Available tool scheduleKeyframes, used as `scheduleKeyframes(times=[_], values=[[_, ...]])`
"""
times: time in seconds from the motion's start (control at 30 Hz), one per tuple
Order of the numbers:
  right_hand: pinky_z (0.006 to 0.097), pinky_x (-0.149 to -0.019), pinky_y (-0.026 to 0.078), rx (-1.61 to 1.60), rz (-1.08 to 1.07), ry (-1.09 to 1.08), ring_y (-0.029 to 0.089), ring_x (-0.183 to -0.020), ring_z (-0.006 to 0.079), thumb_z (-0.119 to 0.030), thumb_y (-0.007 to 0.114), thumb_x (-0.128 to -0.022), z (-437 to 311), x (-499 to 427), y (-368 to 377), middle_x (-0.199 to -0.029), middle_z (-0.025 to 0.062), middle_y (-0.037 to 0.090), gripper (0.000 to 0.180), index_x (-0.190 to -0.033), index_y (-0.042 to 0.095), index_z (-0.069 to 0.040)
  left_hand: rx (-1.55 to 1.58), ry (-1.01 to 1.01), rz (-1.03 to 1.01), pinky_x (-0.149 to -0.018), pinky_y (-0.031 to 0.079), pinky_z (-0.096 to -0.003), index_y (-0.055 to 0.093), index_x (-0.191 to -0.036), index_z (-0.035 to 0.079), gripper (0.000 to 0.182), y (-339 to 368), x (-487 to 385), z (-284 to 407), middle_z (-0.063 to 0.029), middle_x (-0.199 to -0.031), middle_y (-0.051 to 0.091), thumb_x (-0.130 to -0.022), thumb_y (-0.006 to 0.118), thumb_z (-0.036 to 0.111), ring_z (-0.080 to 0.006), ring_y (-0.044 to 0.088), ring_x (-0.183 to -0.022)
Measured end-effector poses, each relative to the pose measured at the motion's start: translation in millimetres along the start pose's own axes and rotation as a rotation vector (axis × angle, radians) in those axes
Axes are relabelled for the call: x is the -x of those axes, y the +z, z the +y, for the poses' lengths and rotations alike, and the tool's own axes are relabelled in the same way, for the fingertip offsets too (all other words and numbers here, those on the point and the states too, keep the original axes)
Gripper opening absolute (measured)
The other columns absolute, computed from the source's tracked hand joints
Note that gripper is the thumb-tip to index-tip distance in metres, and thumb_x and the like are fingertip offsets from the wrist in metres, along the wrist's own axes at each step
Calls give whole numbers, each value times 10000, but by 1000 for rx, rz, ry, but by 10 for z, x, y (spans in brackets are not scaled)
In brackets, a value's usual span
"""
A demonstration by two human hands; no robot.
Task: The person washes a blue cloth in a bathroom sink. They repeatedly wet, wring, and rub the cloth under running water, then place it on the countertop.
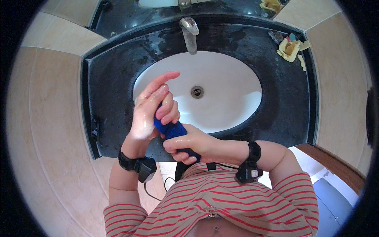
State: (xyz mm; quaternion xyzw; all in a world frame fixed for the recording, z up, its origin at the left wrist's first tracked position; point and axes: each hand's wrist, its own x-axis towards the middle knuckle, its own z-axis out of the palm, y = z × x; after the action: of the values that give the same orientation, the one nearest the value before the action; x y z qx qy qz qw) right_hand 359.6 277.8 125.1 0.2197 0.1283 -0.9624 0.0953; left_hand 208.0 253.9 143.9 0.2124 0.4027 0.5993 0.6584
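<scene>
A bunched, wet-looking blue cloth [173, 129] is held between both hands at the near left rim of a white oval sink basin [219, 77]. My left hand [157, 109] grips its upper end with the lower fingers curled, while the index finger points out over the basin. Around the lower end, my right hand [189, 145] is closed, thumb on top. Both hands look wet and shiny. Beyond the basin stands a chrome faucet [189, 34]; no water is seen running from it. A metal drain [197, 92] lies in the basin's middle.
Dark stone countertop [284, 97] surrounds the basin. Torn yellow pieces [288, 50] and small colored items lie in its back right corner. A small black object [94, 129] sits at the left edge. Black devices are strapped on both wrists, with cables hanging near the body.
</scene>
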Motion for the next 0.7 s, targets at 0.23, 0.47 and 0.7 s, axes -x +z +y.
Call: scheduleKeyframes(times=[0.23,0.47,0.7], values=[[242,-356,318,270,259,-198,441,-435,94,-83,633,-771,192,-322,-439,-615,14,464,473,-1167,378,-40,-413,-74,138,-471,380,-231,507,-1242,6,312,-98,-149,-335,32,-513,367,-1003,356,139,-69,365,-438],[287,-403,384,478,525,-308,500,-459,140,-105,673,-724,281,-654,-966,-701,62,534,454,-1102,435,-25,-610,49,199,-418,366,-247,576,-1102,-4,268,-399,-425,-836,11,-502,434,-962,359,69,-73,413,-422],[316,-439,428,607,634,-336,541,-492,164,-172,689,-699,325,-855,-1320,-729,90,575,472,-1077,456,-12,-619,67,273,-420,364,-249,573,-1092,4,269,-659,-595,-1173,5,-509,419,-963,349,80,-82,414,-426]])
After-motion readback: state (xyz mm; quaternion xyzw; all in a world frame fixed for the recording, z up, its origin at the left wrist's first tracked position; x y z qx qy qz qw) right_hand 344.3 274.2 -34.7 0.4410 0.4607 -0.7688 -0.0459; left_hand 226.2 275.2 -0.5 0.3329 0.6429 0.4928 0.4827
